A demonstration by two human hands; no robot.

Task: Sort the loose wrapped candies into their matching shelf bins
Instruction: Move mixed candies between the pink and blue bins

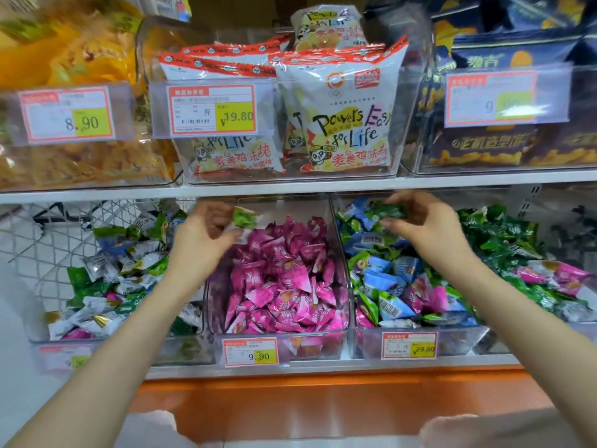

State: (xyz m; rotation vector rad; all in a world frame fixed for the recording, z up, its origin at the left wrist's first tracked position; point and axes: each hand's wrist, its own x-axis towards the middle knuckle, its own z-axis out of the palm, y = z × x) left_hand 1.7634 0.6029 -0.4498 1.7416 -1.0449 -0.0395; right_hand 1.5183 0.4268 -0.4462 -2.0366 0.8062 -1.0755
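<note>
On the upper shelf, white snack bags (342, 124) with red top edges stand upright in a clear tub, printed "Powers Easy for Life" (one more bag sits on top of them, at the back); a price tag (211, 109) on the tub's front reads 19.80; to the left, yellow snack bags (74, 43) fill a neighbouring tub behind a tag (68, 113) reading 8.90; to the right, dark blue bags (504, 147) sit behind a blurred tag (491, 98); a white shelf board (290, 187) runs beneath all three; a white wire basket (48, 240) shows at the lower left; an orange panel (323, 405) runs along the bottom.
</note>
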